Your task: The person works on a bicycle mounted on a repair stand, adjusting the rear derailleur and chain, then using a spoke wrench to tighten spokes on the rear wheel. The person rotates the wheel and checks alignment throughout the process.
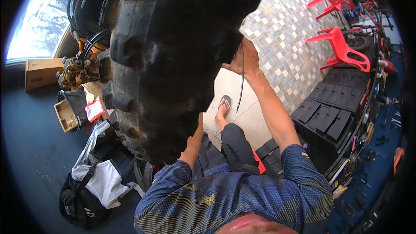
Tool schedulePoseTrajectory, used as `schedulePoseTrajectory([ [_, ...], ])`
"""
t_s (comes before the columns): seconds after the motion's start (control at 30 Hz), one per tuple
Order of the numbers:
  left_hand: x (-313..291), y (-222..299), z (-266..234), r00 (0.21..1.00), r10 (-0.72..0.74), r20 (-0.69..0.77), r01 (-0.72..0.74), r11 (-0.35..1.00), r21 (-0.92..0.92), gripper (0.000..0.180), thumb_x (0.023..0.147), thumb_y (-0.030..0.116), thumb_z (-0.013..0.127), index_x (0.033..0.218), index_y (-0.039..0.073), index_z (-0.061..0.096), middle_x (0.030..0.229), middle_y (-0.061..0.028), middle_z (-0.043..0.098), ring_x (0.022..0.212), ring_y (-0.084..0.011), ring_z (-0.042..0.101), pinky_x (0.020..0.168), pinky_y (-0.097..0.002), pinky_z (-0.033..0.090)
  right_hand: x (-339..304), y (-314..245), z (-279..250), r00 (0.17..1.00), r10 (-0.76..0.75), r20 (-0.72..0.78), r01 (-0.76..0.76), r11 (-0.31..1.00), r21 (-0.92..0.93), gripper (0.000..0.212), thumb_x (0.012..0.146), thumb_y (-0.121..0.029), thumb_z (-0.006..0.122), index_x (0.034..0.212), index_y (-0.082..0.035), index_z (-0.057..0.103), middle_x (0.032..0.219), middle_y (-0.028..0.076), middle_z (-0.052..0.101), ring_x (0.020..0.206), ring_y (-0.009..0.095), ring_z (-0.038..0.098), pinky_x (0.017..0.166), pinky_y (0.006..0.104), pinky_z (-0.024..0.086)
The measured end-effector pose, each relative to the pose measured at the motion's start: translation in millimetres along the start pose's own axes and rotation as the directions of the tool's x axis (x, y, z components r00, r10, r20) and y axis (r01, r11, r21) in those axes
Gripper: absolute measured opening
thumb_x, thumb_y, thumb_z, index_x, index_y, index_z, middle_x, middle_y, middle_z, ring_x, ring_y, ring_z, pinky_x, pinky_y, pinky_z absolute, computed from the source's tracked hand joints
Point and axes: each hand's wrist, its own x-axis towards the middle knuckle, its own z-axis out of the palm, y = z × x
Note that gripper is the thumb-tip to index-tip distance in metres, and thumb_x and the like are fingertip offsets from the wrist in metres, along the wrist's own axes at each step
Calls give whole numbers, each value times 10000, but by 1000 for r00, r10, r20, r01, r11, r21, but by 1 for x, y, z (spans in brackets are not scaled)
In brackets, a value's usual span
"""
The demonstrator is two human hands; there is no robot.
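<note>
Tiled workshop floor (286,39), red chairs (342,50) well off to the tyre's right. The person props a big knobby tyre (169,60) upright: right hand (243,63) gripping its edge, a thin black cable (241,82) dangling there. Left hand (197,132) sits under the tyre, grip hidden. Bag (97,182) lies below-left.

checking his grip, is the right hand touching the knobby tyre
Touching. The head view shows the right hand pressed against the side of the knobby tyre, fingers disappearing behind its edge with no gap.
</note>
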Motion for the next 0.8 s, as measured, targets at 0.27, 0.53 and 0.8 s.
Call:
schedulePoseTrajectory([
  [0.27, -8, -19, -20, 998, 50, 36, -51, 999, 9, 404, 1018, 228, 543, 1384, 59, 517, 1063, -85, 672, 981, -139, 637, 828, -297, 548, 10, 0, -11, 957, 72, 282, -136, 968, 213, 694, 553, -552, 782, 957, -8, 633, 871, 187, 650, 826, 359, 649, 751, 430, 527],
  [0.53, -4, -33, -24, 997, 76, -18, -76, 997, -4, 294, 1010, 192, 555, 1252, 32, 598, 986, -43, 671, 879, -97, 613, 749, -255, 498, -5, 9, 11, 975, 79, 206, -139, 945, 295, 778, 588, -543, 799, 1117, -12, 591, 1004, 169, 612, 939, 360, 604, 835, 435, 487],
  [0.8, -22, -3, 19, 985, 53, -165, -50, 998, 22, 174, 986, 157, 579, 1012, -3, 642, 859, -3, 618, 747, -77, 537, 661, -240, 444, -8, 4, 1, 991, 81, 104, -92, 991, 98, 910, 610, -556, 820, 1245, 23, 525, 1140, 191, 574, 1060, 367, 574, 920, 437, 465],
])
